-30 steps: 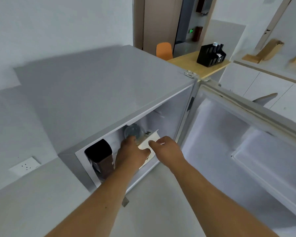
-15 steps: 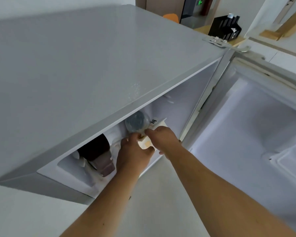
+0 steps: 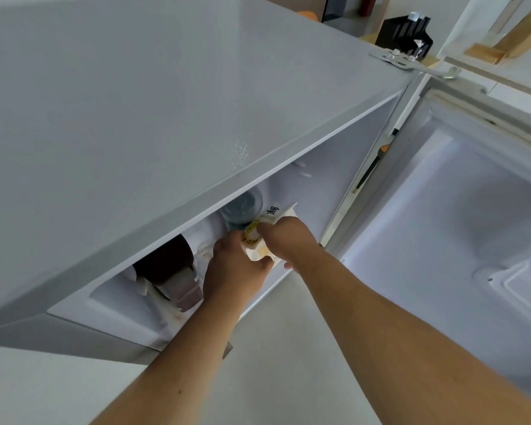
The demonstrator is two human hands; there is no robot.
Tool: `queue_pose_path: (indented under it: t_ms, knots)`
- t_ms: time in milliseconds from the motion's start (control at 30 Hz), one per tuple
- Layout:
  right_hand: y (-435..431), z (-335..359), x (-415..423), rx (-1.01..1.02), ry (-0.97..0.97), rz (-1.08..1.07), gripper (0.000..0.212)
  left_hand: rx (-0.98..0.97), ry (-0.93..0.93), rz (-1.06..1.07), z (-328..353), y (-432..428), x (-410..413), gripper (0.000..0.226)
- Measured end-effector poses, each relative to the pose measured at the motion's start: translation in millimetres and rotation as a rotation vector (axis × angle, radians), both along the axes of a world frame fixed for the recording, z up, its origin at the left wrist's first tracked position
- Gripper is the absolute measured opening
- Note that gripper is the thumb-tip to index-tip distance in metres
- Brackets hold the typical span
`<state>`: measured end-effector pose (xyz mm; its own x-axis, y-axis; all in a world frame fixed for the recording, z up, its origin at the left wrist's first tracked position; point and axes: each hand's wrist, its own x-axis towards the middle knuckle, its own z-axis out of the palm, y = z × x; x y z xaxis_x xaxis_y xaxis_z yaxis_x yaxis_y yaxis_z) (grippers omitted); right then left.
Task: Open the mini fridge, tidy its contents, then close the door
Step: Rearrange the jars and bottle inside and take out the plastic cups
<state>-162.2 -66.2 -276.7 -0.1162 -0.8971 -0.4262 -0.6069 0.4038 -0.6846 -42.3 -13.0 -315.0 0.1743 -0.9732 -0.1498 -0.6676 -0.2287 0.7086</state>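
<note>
Both my arms reach into the open mini fridge (image 3: 196, 111). My left hand (image 3: 233, 268) and right hand (image 3: 284, 237) are clamped together around the white carton (image 3: 259, 240), one each side, likely to steady it. Just behind stands a clear bottle (image 3: 242, 207); a dark container (image 3: 169, 271) sits left. The door (image 3: 457, 210) hangs wide.

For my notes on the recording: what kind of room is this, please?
Probably an office pantry or break room: a grey mini fridge with open door, white cabinets, and a black desk organizer behind.
</note>
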Motion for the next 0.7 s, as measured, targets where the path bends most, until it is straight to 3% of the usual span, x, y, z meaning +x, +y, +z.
queue_pose_path:
  t_ms: [167, 433, 700]
  knots:
    - [-0.2, 2.3, -6.7, 0.007, -0.017, -0.045, 0.012, 0.048, 0.073, -0.024, -5.2, -1.1, -2.9, 0.060]
    - [-4.8, 9.4, -24.7, -0.041, 0.142, 0.014, 0.024, 0.086, 0.394, 0.018, -16.0, -7.1, -30.5, 0.061]
    - [-25.5, 3.8, -48.8, -0.156, 0.329, 0.112, 0.012, 0.113, 0.747, 0.135, -24.1, -18.2, -66.1, 0.070]
